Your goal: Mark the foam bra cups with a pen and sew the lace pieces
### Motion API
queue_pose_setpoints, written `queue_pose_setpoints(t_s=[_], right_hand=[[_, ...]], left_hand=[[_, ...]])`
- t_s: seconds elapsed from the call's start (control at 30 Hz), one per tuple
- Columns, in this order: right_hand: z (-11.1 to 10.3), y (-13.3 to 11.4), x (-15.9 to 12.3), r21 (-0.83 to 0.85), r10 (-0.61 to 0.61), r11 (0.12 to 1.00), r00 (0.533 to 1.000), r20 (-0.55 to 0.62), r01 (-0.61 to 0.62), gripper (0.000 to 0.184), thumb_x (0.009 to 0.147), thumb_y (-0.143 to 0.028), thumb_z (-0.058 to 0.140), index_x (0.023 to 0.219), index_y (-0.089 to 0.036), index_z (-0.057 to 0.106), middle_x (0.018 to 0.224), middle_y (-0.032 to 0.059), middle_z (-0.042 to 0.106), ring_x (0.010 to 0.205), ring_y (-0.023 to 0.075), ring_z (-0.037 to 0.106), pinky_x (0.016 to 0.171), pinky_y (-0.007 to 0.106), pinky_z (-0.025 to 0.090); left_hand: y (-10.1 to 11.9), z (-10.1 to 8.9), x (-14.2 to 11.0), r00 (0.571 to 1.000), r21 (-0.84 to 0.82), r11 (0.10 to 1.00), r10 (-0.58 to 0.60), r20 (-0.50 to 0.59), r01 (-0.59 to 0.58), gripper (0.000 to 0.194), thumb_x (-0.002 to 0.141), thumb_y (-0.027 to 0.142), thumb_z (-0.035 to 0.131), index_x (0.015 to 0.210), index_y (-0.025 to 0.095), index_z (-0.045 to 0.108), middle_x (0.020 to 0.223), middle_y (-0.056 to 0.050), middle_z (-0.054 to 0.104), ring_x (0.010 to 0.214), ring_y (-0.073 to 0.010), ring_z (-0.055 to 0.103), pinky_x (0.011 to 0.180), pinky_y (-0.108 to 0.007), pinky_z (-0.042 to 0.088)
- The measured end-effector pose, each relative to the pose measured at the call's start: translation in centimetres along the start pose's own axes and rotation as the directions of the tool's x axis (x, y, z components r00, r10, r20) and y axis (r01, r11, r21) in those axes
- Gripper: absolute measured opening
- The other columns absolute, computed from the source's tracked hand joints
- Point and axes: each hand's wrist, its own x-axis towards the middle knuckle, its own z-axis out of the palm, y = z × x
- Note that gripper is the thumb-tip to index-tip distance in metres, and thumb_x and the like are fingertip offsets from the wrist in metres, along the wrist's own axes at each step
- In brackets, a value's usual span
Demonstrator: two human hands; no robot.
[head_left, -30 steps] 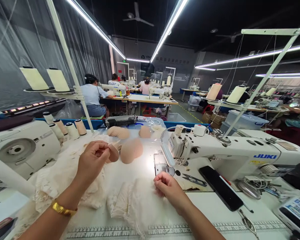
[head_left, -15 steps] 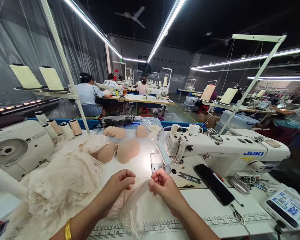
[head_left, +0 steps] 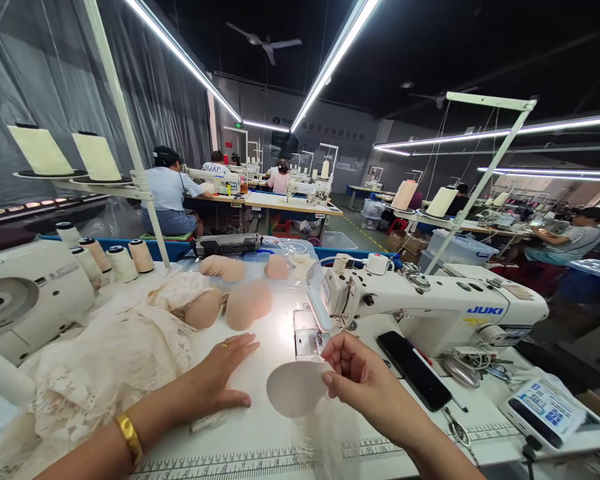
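Observation:
My right hand (head_left: 357,383) pinches the edge of a beige bra cup (head_left: 295,390) between thumb and fingers, just in front of the sewing machine's needle plate (head_left: 307,342). Pale sheer fabric (head_left: 330,430) hangs below the cup, blurred at its lower end. To the left, my left hand (head_left: 220,377) is spread above the white table with nothing in it. Beyond it lie more beige bra cups (head_left: 249,305). A heap of cream lace fabric (head_left: 105,360) spreads beside my left forearm.
The white JUKI sewing machine (head_left: 430,307) stands at the right, with a black phone (head_left: 414,370) before it. A white labelled box (head_left: 545,412) sits further right. Thread cones (head_left: 141,256) and another machine (head_left: 30,300) are at the left. A printed ruler (head_left: 220,462) runs along the front edge.
My left hand has opened and moved left and down, away from my right. My right hand has shifted right, and the bra cup now shows flat in it. The view has turned slightly right.

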Motion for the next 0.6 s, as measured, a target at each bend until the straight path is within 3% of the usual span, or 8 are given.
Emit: queue_pose_setpoints(t_s=[0.1,0.2,0.23,0.3,0.4,0.47,0.53,0.6], right_hand=[[0.6,-1.6,-0.3,-0.152,-0.004,0.988,0.998,0.063,0.014,0.021,0.085,-0.035,0.078,0.096,-0.023,0.065,0.084,-0.0012,0.059,0.076,0.017,0.051,0.068,0.031,0.04],[1.8,-3.5,-0.4,-0.275,-0.023,0.959,0.986,0.165,0.068,0.011,0.086,-0.027,0.071,0.096,-0.024,0.067,0.086,-0.0003,0.062,0.077,0.0181,0.053,0.068,0.031,0.042],[2.1,-4.1,-0.5,-0.288,-0.032,0.954,0.98,0.194,0.088,0.01,0.086,-0.024,0.07,0.096,-0.025,0.067,0.087,-0.0002,0.063,0.077,0.0183,0.054,0.069,0.031,0.042],[2.1,-5.0,-0.6,-0.294,-0.049,0.949,0.976,0.213,0.112,0.01,0.087,-0.022,0.07,0.096,-0.026,0.068,0.087,-0.0004,0.064,0.077,0.0184,0.055,0.068,0.031,0.043],[1.2,-5.1,-0.5,-0.275,-0.051,0.957,0.988,0.144,0.089,0.012,0.087,-0.031,0.075,0.095,-0.025,0.068,0.086,0.0,0.062,0.076,0.0188,0.053,0.067,0.031,0.043],[0.5,-4.4,-0.4,-0.221,-0.046,0.973,0.996,0.082,0.063,0.021,0.086,-0.039,0.079,0.097,-0.025,0.068,0.087,0.0007,0.062,0.078,0.0194,0.053,0.067,0.032,0.043],[0.3,-3.3,-0.2,-0.208,-0.088,0.974,0.996,-0.002,0.086,0.023,0.087,-0.042,0.079,0.1,-0.025,0.069,0.088,0.0013,0.062,0.077,0.0197,0.054,0.066,0.032,0.043],[0.8,-1.9,-0.1,-0.31,-0.23,0.931,0.969,-0.095,0.191,0.017,0.093,-0.038,0.073,0.105,-0.026,0.071,0.088,0.0021,0.065,0.072,0.0195,0.055,0.065,0.033,0.044]], left_hand=[[2.3,-1.9,-0.7,0.997,-0.127,0.991,-0.046,-0.069,0.037,0.096,0.086,0.069,0.08,0.166,0.031,0.042,0.177,-0.017,0.036,0.162,-0.0435,0.033,0.131,-0.068,0.026],[8.0,-3.5,0.3,0.996,-0.376,0.926,0.058,0.065,-0.029,0.112,0.073,0.062,0.094,0.167,0.037,0.039,0.179,-0.008,0.034,0.164,-0.0421,0.028,0.134,-0.064,0.019],[9.7,-3.7,0.9,0.985,-0.451,0.89,0.128,0.119,-0.062,0.109,0.071,0.058,0.096,0.164,0.036,0.046,0.175,-0.008,0.042,0.161,-0.0425,0.035,0.133,-0.062,0.023],[11.9,-3.6,2.0,0.939,-0.601,0.795,0.263,0.221,-0.081,0.077,0.076,0.052,0.092,0.145,0.03,0.067,0.153,-0.008,0.064,0.144,-0.0395,0.054,0.126,-0.055,0.038],[11.9,-2.7,2.8,0.89,-0.708,0.696,0.239,0.387,0.121,0.048,0.073,0.054,0.088,0.11,0.026,0.076,0.108,-0.004,0.074,0.102,-0.0287,0.068,0.093,-0.04,0.056],[10.7,-2.0,2.8,0.885,-0.686,0.687,0.136,0.445,0.24,0.047,0.068,0.058,0.087,0.095,0.023,0.069,0.088,0.0,0.067,0.079,-0.0207,0.062,0.07,-0.03,0.049],[9.7,-1.7,2.8,0.92,-0.644,0.729,0.052,0.388,0.231,0.044,0.07,0.057,0.083,0.087,0.023,0.061,0.081,0.002,0.059,0.07,-0.0162,0.054,0.061,-0.026,0.039],[9.0,-1.7,2.9,0.978,-0.579,0.803,-0.023,0.207,0.142,0.035,0.079,0.049,0.075,0.084,0.024,0.052,0.079,0.004,0.054,0.069,-0.0153,0.048,0.06,-0.026,0.034]])
